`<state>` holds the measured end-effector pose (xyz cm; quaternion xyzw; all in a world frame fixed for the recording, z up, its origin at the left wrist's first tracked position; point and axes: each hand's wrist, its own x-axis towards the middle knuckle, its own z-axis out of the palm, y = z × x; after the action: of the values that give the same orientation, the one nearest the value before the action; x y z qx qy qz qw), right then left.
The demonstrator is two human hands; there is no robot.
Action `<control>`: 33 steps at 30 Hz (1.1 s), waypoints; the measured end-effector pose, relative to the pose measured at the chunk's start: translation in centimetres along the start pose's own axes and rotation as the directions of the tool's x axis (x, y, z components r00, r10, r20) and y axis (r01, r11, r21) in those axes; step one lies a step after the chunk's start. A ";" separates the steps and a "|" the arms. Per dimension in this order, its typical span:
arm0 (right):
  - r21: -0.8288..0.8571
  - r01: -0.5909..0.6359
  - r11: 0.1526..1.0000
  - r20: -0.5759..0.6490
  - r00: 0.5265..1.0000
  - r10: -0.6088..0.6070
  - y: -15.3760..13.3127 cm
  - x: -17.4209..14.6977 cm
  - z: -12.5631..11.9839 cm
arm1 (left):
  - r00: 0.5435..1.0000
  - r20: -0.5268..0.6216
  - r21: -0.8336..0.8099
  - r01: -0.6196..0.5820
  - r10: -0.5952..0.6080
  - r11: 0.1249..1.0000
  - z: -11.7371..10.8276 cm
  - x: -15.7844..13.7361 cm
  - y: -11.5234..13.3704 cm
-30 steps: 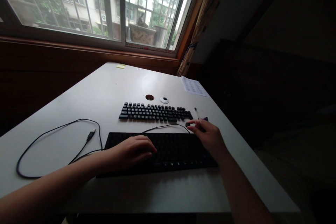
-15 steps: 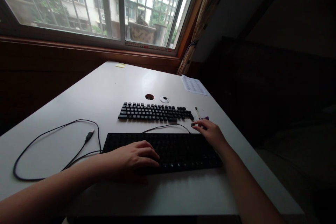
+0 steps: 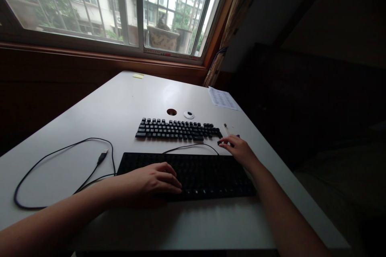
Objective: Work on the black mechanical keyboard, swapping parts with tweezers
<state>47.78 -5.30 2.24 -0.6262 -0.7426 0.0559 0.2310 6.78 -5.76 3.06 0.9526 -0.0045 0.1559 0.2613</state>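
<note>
A black keyboard (image 3: 205, 176) lies near the front of the white desk. My left hand (image 3: 159, 178) rests on its left part with the fingers lying over it, holding nothing; the thumb is hidden. Behind the keyboard, several loose black keycaps (image 3: 177, 129) are laid out in rows. At the right end of these rows, my right hand (image 3: 237, 147) pinches a small dark keycap (image 3: 220, 143) between thumb and fingertips, close to the desk surface. A thin brush-like tool (image 3: 226, 128) with a dark tip lies just beyond that hand, partly covered by it.
The keyboard's black cable (image 3: 64, 144) loops across the left of the desk (image 3: 90, 116) to a USB plug (image 3: 102, 156). Farther back are a cable hole (image 3: 171, 111), a white ring cover (image 3: 189, 115), printed paper (image 3: 223, 98) and yellow sticky notes (image 3: 138, 76) below the window.
My right hand has shifted slightly left with the keycap, toward the end of the keycap rows. My left hand has hardly moved on the keyboard.
</note>
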 end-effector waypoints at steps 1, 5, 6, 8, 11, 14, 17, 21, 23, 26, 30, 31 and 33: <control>0.002 0.000 1.000 0.003 1.000 0.000 0.0 0.1 0.0 | 1.000 0.003 -0.001 0.002 -0.002 1.000 0.0 0.0 0.0; 0.011 0.011 1.000 0.004 1.000 -0.011 -0.2 0.3 0.1 | 1.000 0.009 -0.009 0.007 -0.007 1.000 0.0 -0.1 -0.1; 0.011 0.012 1.000 0.007 1.000 -0.012 -0.3 0.3 0.2 | 1.000 0.008 -0.012 0.008 -0.008 1.000 0.0 -0.1 -0.1; 0.013 0.007 1.000 0.016 1.000 -0.007 -0.7 0.5 0.3 | 1.000 -0.001 -0.019 0.004 -0.004 1.000 0.0 -0.1 -0.1; 0.023 0.016 1.000 0.036 0.999 -0.017 -1.2 0.9 0.5 | 1.000 -0.016 -0.025 -0.014 0.014 1.000 -0.2 0.0 0.0; 0.011 0.063 0.998 0.079 0.995 -0.064 -1.7 1.7 0.8 | 0.999 -0.022 -0.027 -0.026 0.025 0.999 -0.3 0.0 0.0; -0.012 0.088 0.996 0.112 0.990 -0.087 -1.8 2.6 1.3 | 0.999 -0.021 -0.025 -0.029 0.029 0.999 -0.3 0.0 0.0; -0.036 0.099 0.994 0.129 0.987 -0.093 -1.9 3.4 2.0 | 1.000 -0.010 -0.025 -0.018 0.018 1.000 -0.3 -0.1 0.0; -0.049 0.103 0.993 0.133 0.987 -0.095 -1.9 3.5 2.3 | 1.000 -0.007 -0.026 -0.008 0.008 1.000 -0.3 -0.1 0.0; -0.065 0.103 0.993 0.126 0.988 -0.094 -2.0 3.5 2.6 | 1.000 -0.015 -0.023 -0.014 0.014 1.000 -0.3 0.0 0.1; -0.074 0.102 0.992 0.102 0.990 -0.094 -2.0 3.2 2.4 | 1.000 -0.023 -0.027 -0.017 0.016 1.000 -0.3 0.0 0.2; -0.075 0.103 0.992 0.095 0.991 -0.096 -2.1 3.0 2.3 | 1.000 -0.023 -0.029 -0.017 0.016 0.999 -0.3 0.0 0.1; -0.075 0.109 0.991 0.078 0.992 -0.103 -2.2 2.7 1.9 | 1.000 -0.015 -0.030 -0.017 0.016 0.999 -0.3 0.0 0.1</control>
<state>44.67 -2.75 2.12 -0.5921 -0.7844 0.0372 0.1809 6.69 -5.72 3.37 0.9473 -0.0127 0.1650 0.2744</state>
